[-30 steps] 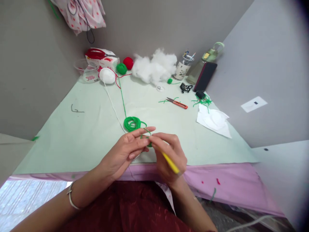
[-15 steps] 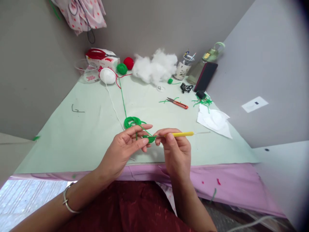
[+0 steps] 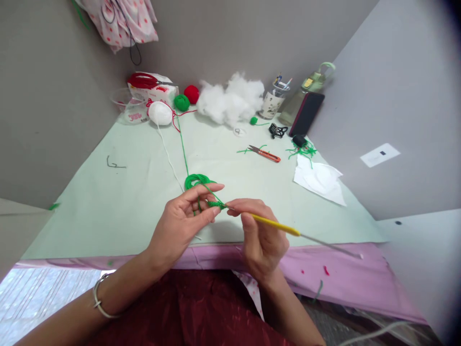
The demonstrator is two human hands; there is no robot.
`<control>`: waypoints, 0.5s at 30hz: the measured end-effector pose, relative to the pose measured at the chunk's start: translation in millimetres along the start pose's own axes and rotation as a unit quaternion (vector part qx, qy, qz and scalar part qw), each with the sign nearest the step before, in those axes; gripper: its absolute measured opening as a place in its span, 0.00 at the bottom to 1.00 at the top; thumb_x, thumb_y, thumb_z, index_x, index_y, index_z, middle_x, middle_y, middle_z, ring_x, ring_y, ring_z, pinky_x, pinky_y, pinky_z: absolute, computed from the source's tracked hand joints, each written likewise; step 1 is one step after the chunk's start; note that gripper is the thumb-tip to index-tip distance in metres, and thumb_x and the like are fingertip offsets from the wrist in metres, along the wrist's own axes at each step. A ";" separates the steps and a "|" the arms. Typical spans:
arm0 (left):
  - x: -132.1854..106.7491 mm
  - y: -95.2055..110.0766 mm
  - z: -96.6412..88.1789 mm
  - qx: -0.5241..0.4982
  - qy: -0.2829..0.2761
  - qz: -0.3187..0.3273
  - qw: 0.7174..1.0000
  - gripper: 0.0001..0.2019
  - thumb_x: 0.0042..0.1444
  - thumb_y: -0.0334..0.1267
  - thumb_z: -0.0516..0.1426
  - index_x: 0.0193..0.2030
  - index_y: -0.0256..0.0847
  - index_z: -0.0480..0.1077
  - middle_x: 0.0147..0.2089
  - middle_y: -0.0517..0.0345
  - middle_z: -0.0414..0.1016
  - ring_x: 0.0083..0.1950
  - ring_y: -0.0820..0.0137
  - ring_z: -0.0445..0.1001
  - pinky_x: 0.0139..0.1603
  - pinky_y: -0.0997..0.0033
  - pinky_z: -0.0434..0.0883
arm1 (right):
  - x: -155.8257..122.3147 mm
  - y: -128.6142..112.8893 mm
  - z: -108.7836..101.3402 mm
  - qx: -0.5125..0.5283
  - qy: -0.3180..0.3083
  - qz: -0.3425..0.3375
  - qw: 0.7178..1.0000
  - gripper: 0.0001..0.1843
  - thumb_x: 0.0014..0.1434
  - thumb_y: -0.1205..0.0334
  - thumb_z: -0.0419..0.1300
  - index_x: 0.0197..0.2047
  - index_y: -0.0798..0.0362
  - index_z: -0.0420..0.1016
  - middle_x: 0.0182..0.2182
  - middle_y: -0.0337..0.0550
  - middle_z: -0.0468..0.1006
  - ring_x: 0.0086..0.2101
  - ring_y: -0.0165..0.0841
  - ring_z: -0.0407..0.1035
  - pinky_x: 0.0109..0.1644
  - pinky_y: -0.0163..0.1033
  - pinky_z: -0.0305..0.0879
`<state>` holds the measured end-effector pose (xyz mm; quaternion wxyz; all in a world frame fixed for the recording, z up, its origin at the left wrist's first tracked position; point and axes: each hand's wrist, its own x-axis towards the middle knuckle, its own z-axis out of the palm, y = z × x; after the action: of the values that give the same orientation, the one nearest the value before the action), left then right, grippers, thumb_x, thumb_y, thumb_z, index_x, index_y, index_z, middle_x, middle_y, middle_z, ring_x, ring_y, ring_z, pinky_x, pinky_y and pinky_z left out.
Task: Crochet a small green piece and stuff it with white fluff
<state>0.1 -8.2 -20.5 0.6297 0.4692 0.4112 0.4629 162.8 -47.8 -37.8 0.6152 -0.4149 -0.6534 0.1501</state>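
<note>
Between the thumb and fingers of my left hand [image 3: 183,215] is a small green crochet piece [image 3: 215,204], partly hidden by the fingers. Green yarn runs over that hand's raised index finger down to the piece. My right hand [image 3: 262,236] grips a crochet hook [image 3: 275,224] by its yellow handle. The hook's front tip meets the crochet piece, while its long metal rear end slants down to the right. Just beyond my left fingers lies a loose coil of green yarn [image 3: 196,180], from which a strand leads back to a green yarn ball [image 3: 182,103].
At the back sit a white yarn ball [image 3: 161,113], a red yarn ball [image 3: 191,94] and white stuffing [image 3: 232,102]. Orange thread snips [image 3: 264,153] lie mid-table. Rightward are a hair claw [image 3: 277,130], a phone [image 3: 306,114], a bottle [image 3: 291,108] and white paper [image 3: 319,180].
My right hand has tilted, so the hook's rear end has swung from nearly level to pointing down and right. My left hand has shifted slightly left and turned the crochet piece a little.
</note>
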 end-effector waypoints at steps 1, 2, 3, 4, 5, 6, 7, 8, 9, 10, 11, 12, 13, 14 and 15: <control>-0.1 0.3 0.1 -0.001 -0.003 -0.002 1.000 0.15 0.55 0.35 0.71 0.51 0.47 0.85 0.38 0.59 0.75 0.40 0.70 0.72 0.41 0.73 0.72 | -0.8 0.3 1.1 -0.018 -0.002 -0.026 0.999 0.14 0.72 0.72 0.55 0.51 0.49 0.79 0.41 0.45 0.84 0.43 0.35 0.79 0.46 0.44 0.77; -0.1 0.5 0.0 -0.007 -0.010 -0.008 1.000 0.16 0.55 0.35 0.71 0.51 0.47 0.84 0.38 0.59 0.75 0.40 0.71 0.73 0.41 0.74 0.73 | -1.5 0.5 2.2 -0.034 -0.005 -0.046 0.998 0.14 0.72 0.73 0.55 0.51 0.50 0.79 0.41 0.46 0.84 0.44 0.36 0.79 0.46 0.44 0.77; -0.2 0.7 -0.2 -0.018 -0.020 -0.018 0.999 0.17 0.55 0.35 0.71 0.53 0.47 0.84 0.38 0.60 0.75 0.39 0.71 0.73 0.40 0.74 0.73 | -2.0 0.6 3.2 -0.043 -0.006 -0.059 0.997 0.14 0.71 0.73 0.55 0.51 0.50 0.79 0.41 0.47 0.84 0.44 0.36 0.79 0.46 0.44 0.77; -0.2 0.8 -0.4 -0.033 -0.032 -0.030 0.999 0.18 0.56 0.36 0.72 0.54 0.47 0.83 0.38 0.61 0.74 0.38 0.73 0.73 0.39 0.75 0.73 | -2.2 0.6 4.0 -0.043 -0.002 -0.060 0.997 0.14 0.71 0.73 0.55 0.51 0.50 0.79 0.41 0.47 0.84 0.44 0.36 0.79 0.46 0.44 0.77; -0.2 0.8 -0.7 -0.050 -0.044 -0.044 0.997 0.20 0.56 0.37 0.72 0.56 0.47 0.83 0.38 0.62 0.74 0.36 0.74 0.73 0.39 0.74 0.74 | -2.2 0.6 4.5 -0.031 0.008 -0.048 0.998 0.13 0.72 0.72 0.55 0.50 0.50 0.79 0.40 0.46 0.84 0.43 0.36 0.79 0.45 0.44 0.77; -0.1 0.8 -1.0 -0.067 -0.054 -0.056 0.995 0.20 0.57 0.38 0.72 0.57 0.47 0.82 0.38 0.62 0.74 0.34 0.75 0.72 0.40 0.73 0.75 | -1.8 0.7 4.7 -0.011 0.022 -0.020 0.999 0.13 0.72 0.71 0.55 0.50 0.49 0.80 0.40 0.45 0.84 0.41 0.35 0.79 0.44 0.44 0.77; -0.1 0.9 -1.3 -0.082 -0.061 -0.063 0.993 0.20 0.57 0.39 0.71 0.58 0.47 0.82 0.38 0.63 0.74 0.32 0.76 0.72 0.43 0.71 0.76 | -1.1 0.9 4.7 0.019 0.038 0.017 0.999 0.13 0.73 0.70 0.55 0.49 0.49 0.81 0.39 0.44 0.84 0.39 0.34 0.79 0.43 0.43 0.77; -0.1 1.0 -1.5 -0.091 -0.065 -0.068 0.991 0.20 0.58 0.39 0.71 0.57 0.47 0.82 0.39 0.63 0.74 0.32 0.77 0.72 0.46 0.69 0.77 | 0.0 1.3 4.6 0.054 0.052 0.059 0.995 0.12 0.73 0.68 0.55 0.47 0.48 0.81 0.38 0.43 0.84 0.36 0.33 0.78 0.42 0.42 0.76; -0.1 1.2 -1.6 -0.096 -0.067 -0.068 0.991 0.19 0.59 0.40 0.71 0.57 0.47 0.82 0.40 0.63 0.74 0.31 0.77 0.72 0.49 0.67 0.78 | 1.3 2.0 4.4 0.093 0.061 0.100 0.989 0.12 0.74 0.66 0.56 0.46 0.49 0.82 0.38 0.42 0.84 0.35 0.32 0.78 0.40 0.41 0.76; -0.1 1.3 -1.7 -0.099 -0.069 -0.067 0.990 0.19 0.59 0.40 0.70 0.57 0.47 0.82 0.41 0.63 0.74 0.32 0.77 0.73 0.50 0.66 0.78 | 2.7 3.0 4.2 0.131 0.066 0.134 0.980 0.11 0.74 0.64 0.56 0.45 0.49 0.82 0.37 0.42 0.84 0.33 0.31 0.78 0.39 0.40 0.76; -0.2 1.6 -1.7 -0.100 -0.069 -0.066 0.990 0.18 0.59 0.39 0.70 0.57 0.47 0.82 0.41 0.62 0.74 0.32 0.77 0.73 0.51 0.65 0.78 | 4.3 4.3 4.1 0.167 0.069 0.159 0.971 0.11 0.74 0.62 0.57 0.43 0.49 0.82 0.37 0.42 0.84 0.32 0.31 0.78 0.38 0.40 0.76; -0.3 1.8 -1.7 -0.100 -0.069 -0.066 0.990 0.18 0.59 0.39 0.70 0.57 0.47 0.83 0.42 0.62 0.74 0.32 0.77 0.73 0.51 0.65 0.78 | 5.7 5.7 4.2 0.198 0.071 0.177 0.961 0.11 0.74 0.60 0.57 0.42 0.50 0.81 0.36 0.42 0.85 0.32 0.31 0.78 0.38 0.40 0.77; -0.4 2.0 -1.6 -0.100 -0.068 -0.066 0.991 0.18 0.59 0.39 0.70 0.56 0.46 0.83 0.42 0.61 0.74 0.32 0.77 0.73 0.51 0.64 0.79 | 7.0 7.1 4.3 0.222 0.072 0.192 0.953 0.11 0.73 0.59 0.58 0.42 0.50 0.80 0.36 0.43 0.85 0.31 0.31 0.78 0.37 0.40 0.77; -0.5 2.3 -1.6 -0.100 -0.066 -0.067 0.991 0.18 0.59 0.39 0.70 0.56 0.45 0.83 0.42 0.61 0.74 0.32 0.76 0.73 0.51 0.64 0.79 | 8.1 8.5 4.6 0.239 0.073 0.204 0.947 0.11 0.73 0.58 0.58 0.41 0.51 0.80 0.35 0.43 0.85 0.30 0.31 0.78 0.36 0.39 0.77; -0.6 2.5 -1.6 -0.100 -0.064 -0.069 0.990 0.18 0.58 0.39 0.70 0.56 0.45 0.83 0.42 0.61 0.74 0.32 0.76 0.73 0.51 0.63 0.79 | 8.9 9.7 4.9 0.251 0.075 0.213 0.941 0.10 0.72 0.57 0.59 0.40 0.51 0.79 0.35 0.43 0.85 0.29 0.31 0.77 0.35 0.39 0.77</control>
<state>-2.0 -8.1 -18.4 0.7291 0.4025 0.3533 0.4262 162.6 -33.9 -39.6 0.6998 -0.3867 -0.4429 0.4057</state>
